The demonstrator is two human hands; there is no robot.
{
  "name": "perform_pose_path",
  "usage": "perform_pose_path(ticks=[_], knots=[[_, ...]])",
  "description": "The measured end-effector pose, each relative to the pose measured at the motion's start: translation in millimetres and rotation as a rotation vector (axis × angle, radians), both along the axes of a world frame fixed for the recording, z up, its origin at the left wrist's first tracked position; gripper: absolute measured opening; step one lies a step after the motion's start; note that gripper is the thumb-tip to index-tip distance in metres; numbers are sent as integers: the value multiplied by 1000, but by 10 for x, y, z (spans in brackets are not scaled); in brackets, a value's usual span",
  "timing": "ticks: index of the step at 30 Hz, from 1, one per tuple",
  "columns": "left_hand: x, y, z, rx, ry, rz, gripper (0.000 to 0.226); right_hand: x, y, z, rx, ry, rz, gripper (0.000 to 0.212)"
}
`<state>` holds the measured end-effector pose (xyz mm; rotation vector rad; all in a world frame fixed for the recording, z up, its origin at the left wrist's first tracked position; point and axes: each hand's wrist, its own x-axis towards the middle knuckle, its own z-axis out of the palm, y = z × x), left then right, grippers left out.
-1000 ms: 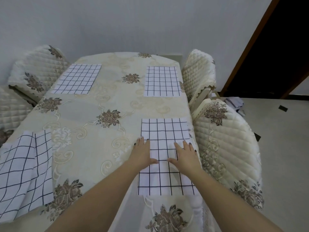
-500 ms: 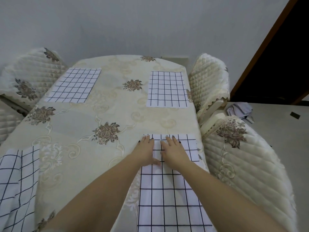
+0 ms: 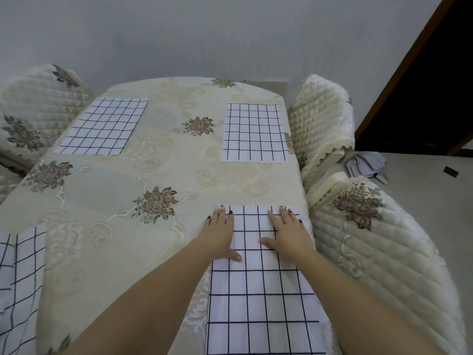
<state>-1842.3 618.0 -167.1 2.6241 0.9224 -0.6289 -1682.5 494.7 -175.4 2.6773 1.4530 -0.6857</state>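
Note:
A white cloth mat with a black grid [image 3: 261,298] lies flat at the near right of a table under a cream floral tablecloth [image 3: 122,206]. My left hand [image 3: 220,234] lies flat with straight fingers at the mat's far left corner, partly on the tablecloth. My right hand [image 3: 288,231] presses flat on the mat's far right part, fingers spread. Both hands hold nothing.
Two more grid mats lie at the far left [image 3: 102,126] and far right [image 3: 254,133]. A rumpled grid cloth [image 3: 18,285] lies at the near left edge. Quilted cream chairs stand at the right [image 3: 384,242], far right [image 3: 322,124] and left [image 3: 30,108]. A dark doorway [image 3: 430,93] opens at right.
My hands slid forward along the mat to its far edge, then spread apart toward its two far corners. The camera moved closer to the table.

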Motion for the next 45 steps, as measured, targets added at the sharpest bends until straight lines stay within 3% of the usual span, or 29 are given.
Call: perform_pose_path(ticks=[4,9,21,28,39,42,45], knots=[[-9,-8,33,7,-10,29,127,132,-145,50,-4,-26,-68,88],[-68,-130,139,33,-131,117,130,31,-327,199,147,-45,-74,84],[-685,-1097,183,-111,-98,145,120,-966,-1011,153,34,54,12,83],[-995,-1467,77,-86,-81,167,117,-1391,-1257,114,6,90,92,85],[-1168,-1496,-16,-88,-107,147,113,-1100,-1790,125,-54,57,32,90],[-1188,-1495,75,-100,-189,194,106,-1090,-1766,172,-6,68,28,86],[-1211,-1492,256,-162,-481,392,85,-1167,-1642,350,296,308,-209,68]])
